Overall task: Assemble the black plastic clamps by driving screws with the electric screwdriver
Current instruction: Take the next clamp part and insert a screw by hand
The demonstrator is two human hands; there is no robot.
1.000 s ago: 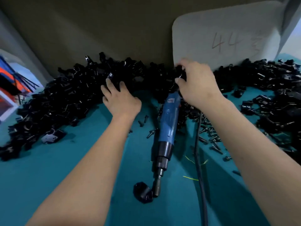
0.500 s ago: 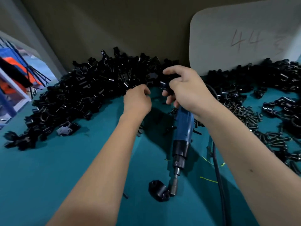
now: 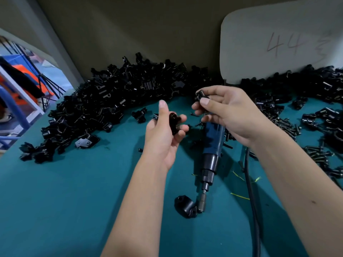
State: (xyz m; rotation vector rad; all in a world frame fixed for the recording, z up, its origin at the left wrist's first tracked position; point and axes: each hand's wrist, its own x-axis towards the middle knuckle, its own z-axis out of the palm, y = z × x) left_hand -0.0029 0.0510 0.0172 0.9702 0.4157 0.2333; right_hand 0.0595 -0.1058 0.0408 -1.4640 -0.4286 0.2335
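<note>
My left hand [image 3: 165, 132] is raised over the teal table [image 3: 55, 191] and holds a black clamp half [image 3: 174, 123] between its fingers, thumb up. My right hand [image 3: 228, 114] pinches another small black clamp piece [image 3: 200, 95] between thumb and fingertips, just right of the left hand. The blue electric screwdriver [image 3: 212, 145] lies on the table under the right hand, its bit pointing toward me. Its tip touches a black clamp block [image 3: 185, 204] lying on the table.
A long heap of black clamp parts [image 3: 104, 108] runs along the back wall. Loose screws [image 3: 284, 125] and more clamps are spread on the right. The screwdriver's black cable [image 3: 250, 191] runs toward me. A grey board [image 3: 278, 43] marked 44 leans on the wall.
Both hands have come back from the heap toward me, each with a black piece picked up. The left hand has turned palm up. The screwdriver has not moved.
</note>
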